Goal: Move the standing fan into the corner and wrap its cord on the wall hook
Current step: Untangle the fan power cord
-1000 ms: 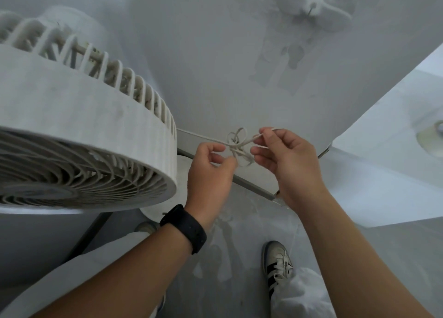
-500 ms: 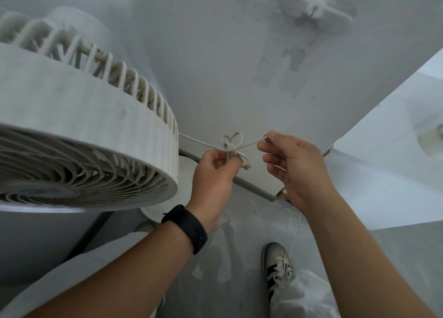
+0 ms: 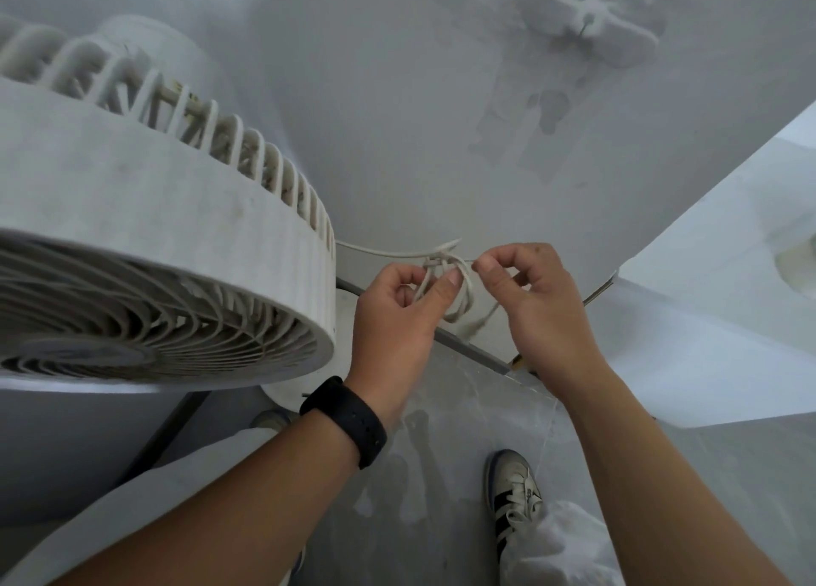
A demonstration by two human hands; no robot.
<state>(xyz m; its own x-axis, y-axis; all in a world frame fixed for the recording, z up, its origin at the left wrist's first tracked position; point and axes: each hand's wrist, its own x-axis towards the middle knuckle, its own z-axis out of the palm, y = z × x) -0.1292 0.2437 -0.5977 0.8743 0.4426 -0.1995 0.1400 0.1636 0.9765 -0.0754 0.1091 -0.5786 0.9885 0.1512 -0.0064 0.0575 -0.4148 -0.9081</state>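
Pinching looped white cord (image 3: 446, 276) with left hand (image 3: 397, 316) and right hand (image 3: 530, 302); strand running level leftward to fan (image 3: 145, 241); white wall (image 3: 397, 99), grey floor (image 3: 441, 453).

A black wristband (image 3: 349, 420) sits at lower centre; a black-and-white sneaker (image 3: 514, 495) stands on the grey floor (image 3: 728, 475), lower right.

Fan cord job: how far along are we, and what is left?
The white standing fan stands by the white wall, so the move looks done, though the corner is hard to confirm. In hand: the left hand and right hand pinch the thin white cord, bunched in small loops between them. Left: the white wall hook above carries no cord yet.
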